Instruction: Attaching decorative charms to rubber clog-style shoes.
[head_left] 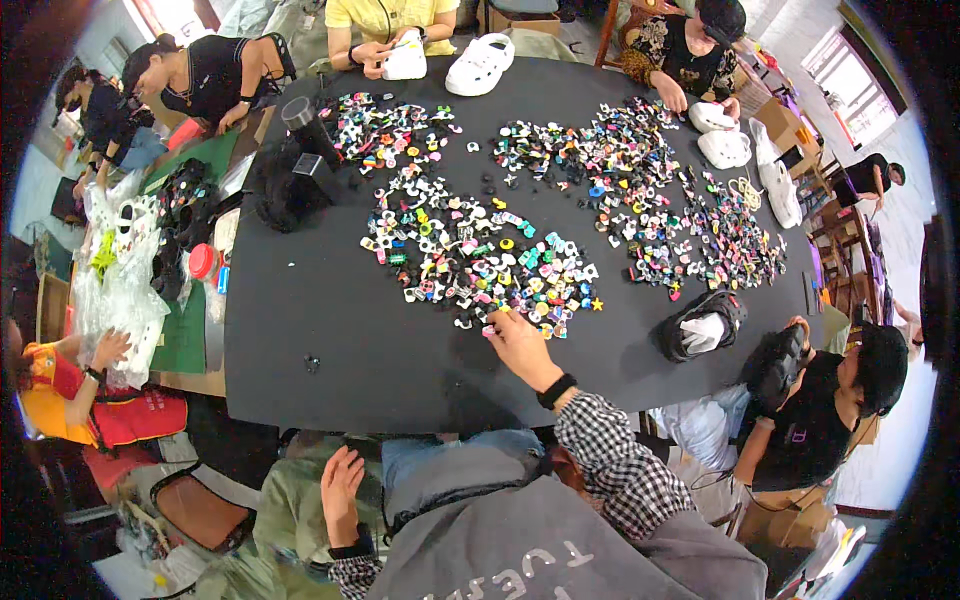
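Observation:
My right hand [522,347] reaches over the black table to the near edge of a pile of small colourful shoe charms [440,230]. Its fingers are bent together, with a small pink-and-white shoe charm [489,331] at the fingertips. A yellow star charm [597,304] lies to the right of it. My left hand [342,483] is below the table edge, over my lap, with fingers stretched out and nothing in it. Both wrists come out of checkered sleeves with dark bands.
More charms [650,190] spread across the right of the black table [300,370]. A black clog [700,326] stands near right, white clogs [480,65] at the far side. A dark bottle [310,125] stands at left. Several co-workers sit around; a side table [185,335] holds wrapped white clogs.

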